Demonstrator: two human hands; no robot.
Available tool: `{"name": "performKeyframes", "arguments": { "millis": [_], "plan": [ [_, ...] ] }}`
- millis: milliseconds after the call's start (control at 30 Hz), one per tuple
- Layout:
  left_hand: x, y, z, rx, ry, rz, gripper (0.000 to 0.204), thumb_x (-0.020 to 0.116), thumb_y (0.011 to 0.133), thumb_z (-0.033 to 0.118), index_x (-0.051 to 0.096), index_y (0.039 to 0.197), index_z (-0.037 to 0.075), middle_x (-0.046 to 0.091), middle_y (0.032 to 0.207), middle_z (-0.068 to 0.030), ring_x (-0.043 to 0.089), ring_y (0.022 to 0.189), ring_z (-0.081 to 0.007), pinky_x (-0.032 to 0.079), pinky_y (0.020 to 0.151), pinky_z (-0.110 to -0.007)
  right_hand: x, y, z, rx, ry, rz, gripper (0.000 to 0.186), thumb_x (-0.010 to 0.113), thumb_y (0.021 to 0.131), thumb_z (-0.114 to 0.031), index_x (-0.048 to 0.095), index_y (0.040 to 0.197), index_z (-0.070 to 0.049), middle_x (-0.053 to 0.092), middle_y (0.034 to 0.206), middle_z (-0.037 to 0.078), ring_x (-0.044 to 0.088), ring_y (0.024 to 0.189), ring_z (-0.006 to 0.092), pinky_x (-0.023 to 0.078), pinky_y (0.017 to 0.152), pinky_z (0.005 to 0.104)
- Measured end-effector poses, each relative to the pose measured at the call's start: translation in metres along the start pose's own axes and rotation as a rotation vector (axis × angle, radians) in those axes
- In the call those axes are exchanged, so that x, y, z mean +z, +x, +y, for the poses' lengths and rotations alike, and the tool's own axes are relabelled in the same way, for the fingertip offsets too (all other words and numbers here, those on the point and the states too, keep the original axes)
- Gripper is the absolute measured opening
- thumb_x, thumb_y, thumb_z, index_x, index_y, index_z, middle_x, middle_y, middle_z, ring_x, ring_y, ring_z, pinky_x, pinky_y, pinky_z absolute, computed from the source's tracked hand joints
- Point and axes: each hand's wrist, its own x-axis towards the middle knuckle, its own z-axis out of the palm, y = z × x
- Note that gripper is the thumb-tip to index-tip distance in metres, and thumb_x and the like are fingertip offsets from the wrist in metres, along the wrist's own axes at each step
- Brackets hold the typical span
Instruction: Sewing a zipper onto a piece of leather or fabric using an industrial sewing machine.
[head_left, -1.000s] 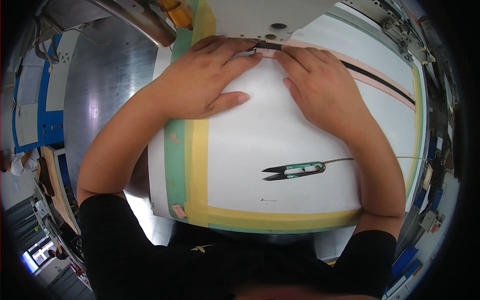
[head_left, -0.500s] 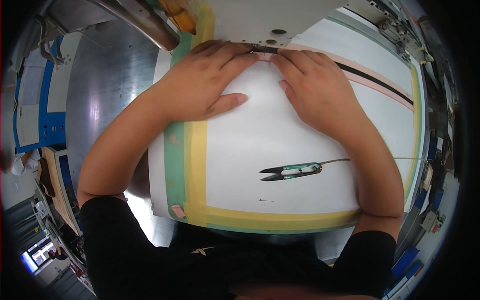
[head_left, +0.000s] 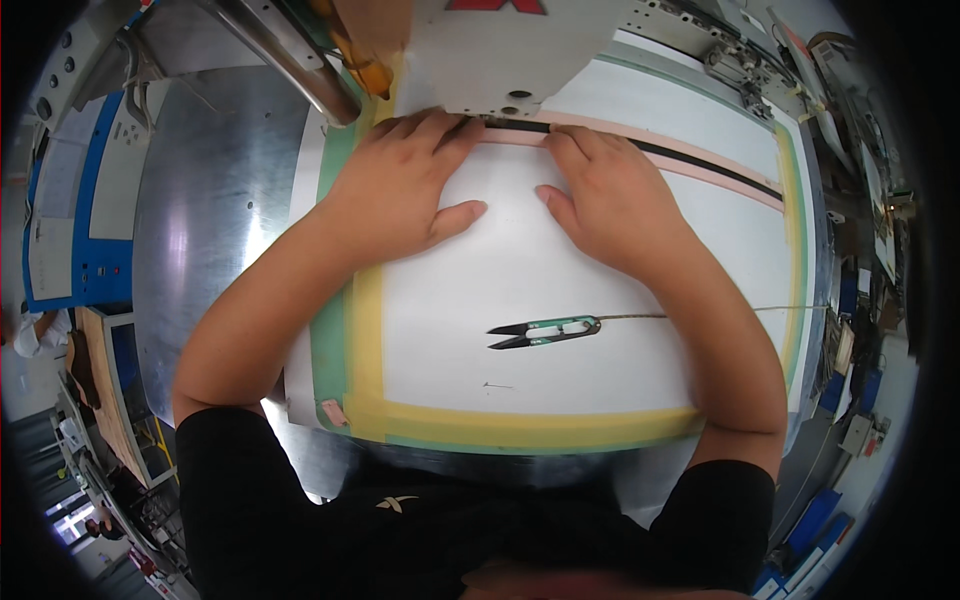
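Note:
A narrow black strip (head_left: 700, 165) runs along a pink band (head_left: 515, 137) on the white sheet (head_left: 470, 290). My left hand (head_left: 395, 190) rests at the strip's left part, just below the machine head (head_left: 510, 60); its fingers are bent down and its thumb stands apart. Further right, my right hand (head_left: 622, 195) lays its fingertips on the strip and the band, its thumb spread on the sheet. A short stretch of strip shows between the hands. Both hands look open, though the left fingertips are partly hidden. Thread snips (head_left: 555, 337) lie nearer me.
The snips trail a thin cord (head_left: 635, 317) that passes under my right forearm. Yellow tape (head_left: 520, 425) and green tape (head_left: 328, 370) border the sheet. A metal tube (head_left: 315, 85) and an amber part (head_left: 368, 75) hang at the upper left. Metal table (head_left: 200, 200) extends left.
The gap between my hands has widened, with more of the black strip bared between them. The whole view has shifted a little, showing more of the machine head.

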Motion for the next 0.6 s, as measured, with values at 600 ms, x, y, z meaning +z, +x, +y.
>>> {"name": "performKeyframes", "arguments": {
  "millis": [600],
  "plan": [
    [0.015, 0.003, 0.026, -0.142, 0.033, 0.011, 0.088, 0.07, 0.091, 0.057, 0.05, 0.146, -0.008, 0.05, 0.147, -0.0287, 0.047, 0.137, -0.0458, 0.035, 0.116, -0.054, 0.006, -0.007, 0.009, 0.026, 0.02, 0.001, 0.034, 0.072, 0.093, -0.022, 0.064, 0.115, 0.002, 0.067, 0.127, 0.021, 0.062, 0.121, 0.0378, 0.046, 0.108, 0.0468]
  ]
}}
